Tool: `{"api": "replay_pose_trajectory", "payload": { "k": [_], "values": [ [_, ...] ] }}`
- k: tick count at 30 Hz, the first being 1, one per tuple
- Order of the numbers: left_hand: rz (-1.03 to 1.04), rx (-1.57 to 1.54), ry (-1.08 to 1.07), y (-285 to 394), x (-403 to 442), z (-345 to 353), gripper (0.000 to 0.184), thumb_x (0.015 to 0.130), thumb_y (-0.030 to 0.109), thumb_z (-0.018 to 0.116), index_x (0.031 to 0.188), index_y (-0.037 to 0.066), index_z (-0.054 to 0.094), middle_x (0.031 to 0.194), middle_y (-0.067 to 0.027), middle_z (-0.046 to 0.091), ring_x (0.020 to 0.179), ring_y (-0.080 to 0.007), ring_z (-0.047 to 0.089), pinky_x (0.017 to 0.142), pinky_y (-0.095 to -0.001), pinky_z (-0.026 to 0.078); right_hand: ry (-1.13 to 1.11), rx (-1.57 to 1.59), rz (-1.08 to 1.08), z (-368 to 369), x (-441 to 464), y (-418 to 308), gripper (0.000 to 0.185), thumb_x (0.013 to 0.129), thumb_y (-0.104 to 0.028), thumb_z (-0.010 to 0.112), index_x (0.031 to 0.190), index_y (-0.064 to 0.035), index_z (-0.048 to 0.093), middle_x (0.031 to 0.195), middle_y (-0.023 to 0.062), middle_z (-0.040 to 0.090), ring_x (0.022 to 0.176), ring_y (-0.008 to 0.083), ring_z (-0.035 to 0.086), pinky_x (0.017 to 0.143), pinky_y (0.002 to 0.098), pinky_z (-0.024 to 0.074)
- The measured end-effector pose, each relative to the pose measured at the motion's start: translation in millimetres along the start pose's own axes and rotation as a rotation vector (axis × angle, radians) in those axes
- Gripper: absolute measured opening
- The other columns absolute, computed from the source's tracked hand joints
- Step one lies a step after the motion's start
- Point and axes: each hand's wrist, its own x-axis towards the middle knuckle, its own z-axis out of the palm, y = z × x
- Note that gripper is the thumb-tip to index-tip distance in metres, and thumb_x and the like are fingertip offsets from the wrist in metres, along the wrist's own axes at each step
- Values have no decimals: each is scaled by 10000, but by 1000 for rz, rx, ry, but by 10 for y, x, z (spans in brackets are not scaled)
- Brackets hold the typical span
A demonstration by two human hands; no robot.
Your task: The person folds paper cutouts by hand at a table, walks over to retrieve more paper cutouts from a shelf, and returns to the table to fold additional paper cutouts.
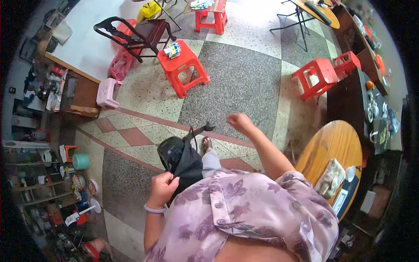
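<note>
My left hand (163, 188), with a pale bracelet at its wrist, is closed on the gathered dark cloth of a black bag (176, 153). The bag hangs in front of my left side. Its black strap (201, 129) sticks out forward, ending in a dark rounded piece. My right hand (240, 122) is held out ahead over the floor, its fingers curled in with nothing seen in them. It is apart from the bag. Below, my sandalled foot (207, 144) shows on the tiles.
Ahead stands a red stool (180, 63) with small packets on it, beside a dark wooden chair (146, 35). A pink stool (107, 93) is at left. To the right are more red stools (317, 77) and an oval wooden table (334, 142) holding a cloth. Cluttered shelves (41, 185) line the left.
</note>
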Motion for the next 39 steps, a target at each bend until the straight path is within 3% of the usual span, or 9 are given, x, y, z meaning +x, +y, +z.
{"api": "replay_pose_trajectory", "payload": {
  "k": [7, 9, 10, 11, 13, 18, 23, 29, 39],
  "values": [
    [48, 19, -111, 482, 1898, -450, 228, 748, 117, 673, 653, -21, 519, 587, -166, 509, 485, -247, 486, 478, -358, 372, -432, -609, 467, 423, -1867, 3015, 305, 811, -320, 536, 816, -68, 707, 864, 165, 676, 837, 351, 641, 741, 449, 503],
    [58, 11, -169, 613, 2469, -511, 230, 745, 120, 671, 650, -22, 517, 586, -168, 506, 486, -256, 484, 481, -360, 372, -348, -460, 866, 179, -2356, 2928, 273, 746, -282, 619, 802, -29, 704, 928, 217, 665, 877, 368, 639, 769, 431, 511],
    [68, 37, -197, 691, 2775, -507, 227, 743, 119, 670, 648, -21, 518, 587, -170, 505, 486, -259, 485, 481, -361, 373, -508, -622, 565, -136, -2514, 2748, 307, 747, -302, 618, 780, -6, 696, 937, 224, 664, 885, 345, 650, 754, 426, 511],
    [81, 59, -223, 766, 3087, -480, 224, 740, 117, 669, 647, -20, 519, 587, -171, 504, 486, -261, 487, 481, -361, 373, -222, -304, 1130, -65, -2720, 2931, 316, 752, -312, 619, 828, -15, 694, 930, 206, 672, 901, 329, 652, 766, 416, 515],
    [89, 90, -272, 899, 3702, -380, 211, 730, 113, 665, 642, -17, 523, 592, -178, 504, 499, -276, 498, 484, -364, 379, -422, -316, 1222, -95, -2870, 3181, 316, 765, -317, 612, 899, -42, 694, 988, 186, 665, 934, 319, 646, 792, 405, 511],
    [63, 74, -253, 1232, 4980, -239, 235, 732, 125, 677, 644, -18, 512, 589, -172, 496, 508, -257, 490, 492, -362, 376, -611, -455, 934, -906, -1111, 3862, 320, 791, -317, 595, 901, -36, 703, 1011, 187, 661, 978, 312, 630, 817, 409, 495],
    [69, -33, -110, 1505, 5978, -257, 251, 733, 121, 689, 639, -14, 499, 562, -139, 466, 489, -205, 452, 481, -343, 362, 124, -151, 722, -2946, 2612, 3399, 255, 798, -240, 548, 913, -58, 684, 895, 215, 658, 864, 386, 627, 761, 452, 500],
    [27, -71, -32, 1617, 7271, -380, 246, 737, 109, 689, 639, -13, 499, 558, -135, 458, 475, -207, 441, 472, -346, 355, 389, 60, 390, -4287, 5619, 2874, 289, 846, -237, 622, 1041, -28, 665, 715, 63, 642, 612, 109, 575, 570, 287, 474],
    [-31, 8, -68, 1720, 9321, -1123, 260, 756, 125, 674, 631, -11, 490, 545, -128, 438, 476, -185, 435, 467, -339, 343, -328, -380, 701, -2941, 4882, 3441, 316, 778, -319, 587, 798, -22, 691, 819, 184, 676, 777, 302, 667, 709, 436, 520]
  ]
}}
